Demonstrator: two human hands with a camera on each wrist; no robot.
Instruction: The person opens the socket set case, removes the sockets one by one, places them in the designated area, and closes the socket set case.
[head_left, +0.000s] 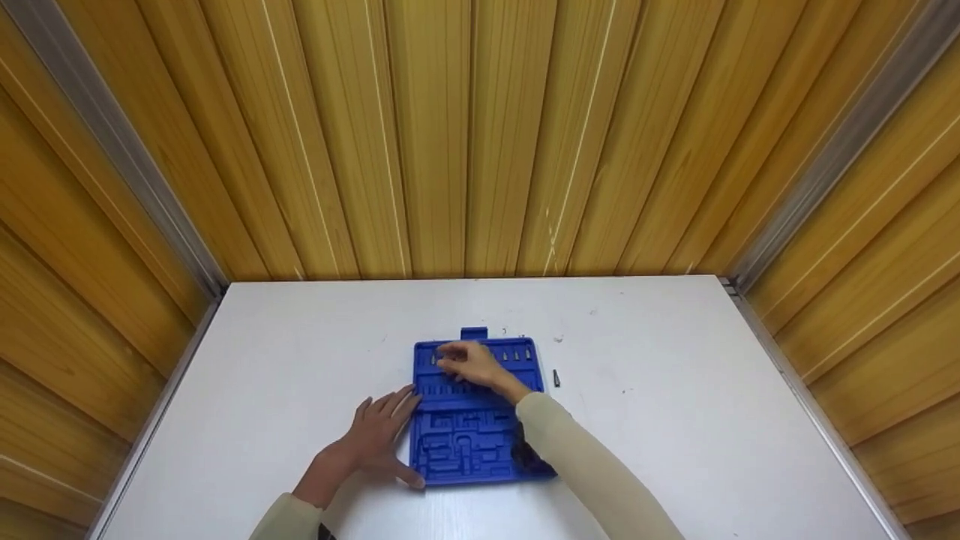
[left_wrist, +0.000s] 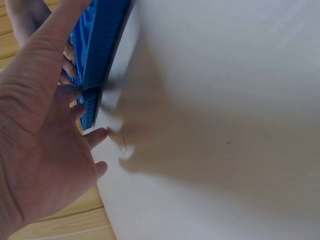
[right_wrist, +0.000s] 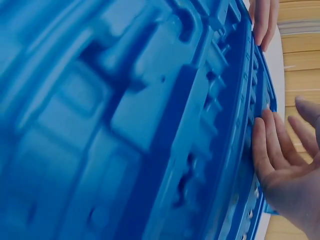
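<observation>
Blue tool tray (head_left: 472,435) lay mid-counter (head_left: 675,420), near person. Left hand (head_left: 379,435) lay flat, fingers spread, against tray's left edge, steadying it. Right hand (head_left: 469,361) reached over tray's far row of small bits (head_left: 516,355), fingertips together on slot there; whether pinching bit, cannot tell. Step judged: working bits in far row. Next move calls for fine fingertip placement. Loose bit (head_left: 556,377) lay right of tray. Right sleeve (head_left: 585,465) covered tray's right part.

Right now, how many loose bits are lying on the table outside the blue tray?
1: a small dark bit lies on the white table just right of the blue tray. Others may be hidden behind the arms.
</observation>
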